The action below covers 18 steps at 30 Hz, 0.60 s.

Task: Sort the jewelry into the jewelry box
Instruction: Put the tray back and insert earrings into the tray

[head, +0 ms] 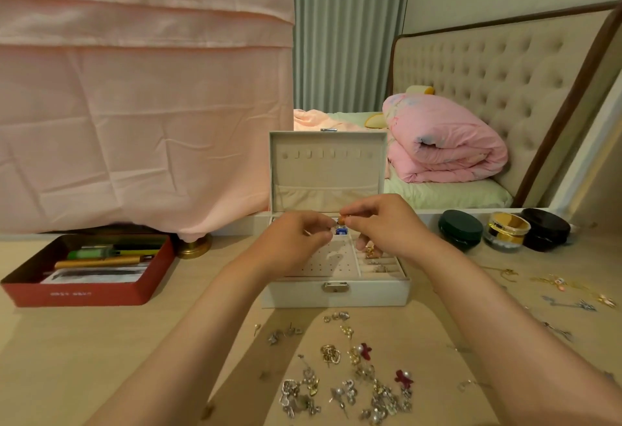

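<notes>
A white jewelry box (336, 294) stands open in front of me, its lid upright. Both hands hover above its tray. My right hand (383, 223) pinches a small orange-brown earring (342, 220) between thumb and forefinger. My left hand (296, 237) meets it from the left, fingertips closed on the earring's other end. A small blue piece (340, 231) lies in the box just below the fingers. Rings and gold bits (373, 253) sit in the right slots. A pile of loose earrings (350, 378) lies on the table in front of the box.
A red tin (77, 294) with pens sits at the left. At the right stand a dark green case (461, 228), a gold-banded jar (508, 232) and a black case (545, 228). Necklaces and chains (568, 291) lie at the far right. A bed is reflected in the mirror behind.
</notes>
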### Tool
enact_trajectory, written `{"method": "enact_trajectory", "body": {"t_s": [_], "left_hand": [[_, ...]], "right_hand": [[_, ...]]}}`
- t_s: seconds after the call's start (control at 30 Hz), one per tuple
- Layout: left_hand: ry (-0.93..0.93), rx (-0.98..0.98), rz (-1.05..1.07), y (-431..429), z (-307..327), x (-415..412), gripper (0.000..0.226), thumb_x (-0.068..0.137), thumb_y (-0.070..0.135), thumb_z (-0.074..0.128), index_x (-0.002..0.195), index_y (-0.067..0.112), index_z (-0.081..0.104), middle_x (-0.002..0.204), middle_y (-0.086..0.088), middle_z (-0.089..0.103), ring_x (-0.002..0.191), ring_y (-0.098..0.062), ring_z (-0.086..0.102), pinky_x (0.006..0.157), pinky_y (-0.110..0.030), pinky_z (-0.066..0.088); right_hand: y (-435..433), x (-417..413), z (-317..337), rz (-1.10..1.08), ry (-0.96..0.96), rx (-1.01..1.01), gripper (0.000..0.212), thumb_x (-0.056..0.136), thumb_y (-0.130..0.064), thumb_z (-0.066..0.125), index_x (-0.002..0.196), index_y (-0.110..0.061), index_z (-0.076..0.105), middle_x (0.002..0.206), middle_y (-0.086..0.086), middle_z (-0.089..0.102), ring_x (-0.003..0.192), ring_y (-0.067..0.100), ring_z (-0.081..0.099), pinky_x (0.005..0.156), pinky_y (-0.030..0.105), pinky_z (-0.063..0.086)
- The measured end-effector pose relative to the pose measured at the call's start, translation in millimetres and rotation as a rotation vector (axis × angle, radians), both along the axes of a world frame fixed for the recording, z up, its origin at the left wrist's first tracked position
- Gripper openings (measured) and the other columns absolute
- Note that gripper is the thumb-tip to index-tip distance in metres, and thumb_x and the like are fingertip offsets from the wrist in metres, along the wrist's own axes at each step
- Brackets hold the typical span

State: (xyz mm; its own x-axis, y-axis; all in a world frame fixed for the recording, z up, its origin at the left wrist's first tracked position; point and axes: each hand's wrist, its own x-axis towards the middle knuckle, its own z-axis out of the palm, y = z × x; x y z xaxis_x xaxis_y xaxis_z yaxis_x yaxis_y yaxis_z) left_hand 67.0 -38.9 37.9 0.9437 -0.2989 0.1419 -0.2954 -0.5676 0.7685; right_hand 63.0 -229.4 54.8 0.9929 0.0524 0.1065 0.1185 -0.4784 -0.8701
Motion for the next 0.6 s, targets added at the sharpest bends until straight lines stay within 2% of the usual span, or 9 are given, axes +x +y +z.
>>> {"method": "enact_trajectory", "body": {"t_s": [0.1, 0.17, 0.27, 0.4, 0.53, 0.6], "left_hand": [[-0.031, 0.155, 0.004, 0.9, 5.7, 23.2, 0.026, 0.098, 0.027, 0.060, 0.122, 0.026, 0.068, 0.116, 0.010, 0.069, 0.108, -0.008, 0.062, 0.099, -0.030, 0.047], [-0.067, 0.240, 0.036, 2.3, 4.1, 35.7, 0.027, 0.099, 0.022, 0.055, 0.122, 0.026, 0.068, 0.122, 0.006, 0.068, 0.112, -0.011, 0.061, 0.098, -0.028, 0.046], [-0.144, 0.355, 0.063, 5.6, -3.5, 47.6, 0.031, 0.099, 0.018, 0.049, 0.124, 0.024, 0.067, 0.127, 0.003, 0.066, 0.116, -0.015, 0.059, 0.097, -0.028, 0.044], [-0.324, 0.521, 0.040, 10.5, -17.4, 57.1, 0.031, 0.102, 0.025, 0.046, 0.126, 0.026, 0.066, 0.128, 0.001, 0.063, 0.121, -0.019, 0.049, 0.099, -0.032, 0.040], [-0.384, 0.587, -0.011, 11.3, -28.1, 64.2, 0.035, 0.101, 0.030, 0.044, 0.130, 0.029, 0.064, 0.132, 0.005, 0.060, 0.119, -0.019, 0.046, 0.096, -0.027, 0.032], [-0.368, 0.592, -0.034, 11.0, -30.0, 64.9, 0.037, 0.101, 0.032, 0.044, 0.133, 0.028, 0.062, 0.134, 0.004, 0.058, 0.120, -0.020, 0.045, 0.099, -0.028, 0.032]], "right_hand": [[3.5, 29.5, -0.9, 0.002, -0.047, -0.141, 0.015, 0.093, -0.017, 0.071, 0.107, -0.020, 0.074, 0.091, -0.006, 0.074, 0.052, 0.014, 0.067, 0.057, 0.027, 0.057], [7.4, 45.3, -2.8, 0.016, -0.063, -0.219, 0.010, 0.091, -0.018, 0.073, 0.100, -0.021, 0.074, 0.085, -0.003, 0.073, 0.052, 0.012, 0.066, 0.058, 0.029, 0.057], [12.8, 63.3, -4.8, 0.035, -0.094, -0.420, 0.005, 0.088, -0.021, 0.074, 0.091, -0.024, 0.077, 0.078, -0.014, 0.068, 0.070, 0.006, 0.065, 0.070, 0.030, 0.056], [17.3, 74.2, -8.0, 0.093, -0.096, -0.685, 0.009, 0.087, -0.025, 0.071, 0.092, -0.030, 0.077, 0.080, -0.020, 0.064, 0.087, 0.008, 0.065, 0.081, 0.032, 0.057], [20.6, 79.7, -10.6, 0.135, -0.093, -0.704, 0.014, 0.083, -0.024, 0.076, 0.096, -0.030, 0.078, 0.079, -0.020, 0.063, 0.088, 0.008, 0.064, 0.082, 0.032, 0.056], [18.9, 80.3, -10.9, 0.124, -0.087, -0.688, 0.015, 0.081, -0.028, 0.080, 0.096, -0.029, 0.078, 0.080, -0.019, 0.066, 0.087, 0.008, 0.065, 0.080, 0.031, 0.055]]}}
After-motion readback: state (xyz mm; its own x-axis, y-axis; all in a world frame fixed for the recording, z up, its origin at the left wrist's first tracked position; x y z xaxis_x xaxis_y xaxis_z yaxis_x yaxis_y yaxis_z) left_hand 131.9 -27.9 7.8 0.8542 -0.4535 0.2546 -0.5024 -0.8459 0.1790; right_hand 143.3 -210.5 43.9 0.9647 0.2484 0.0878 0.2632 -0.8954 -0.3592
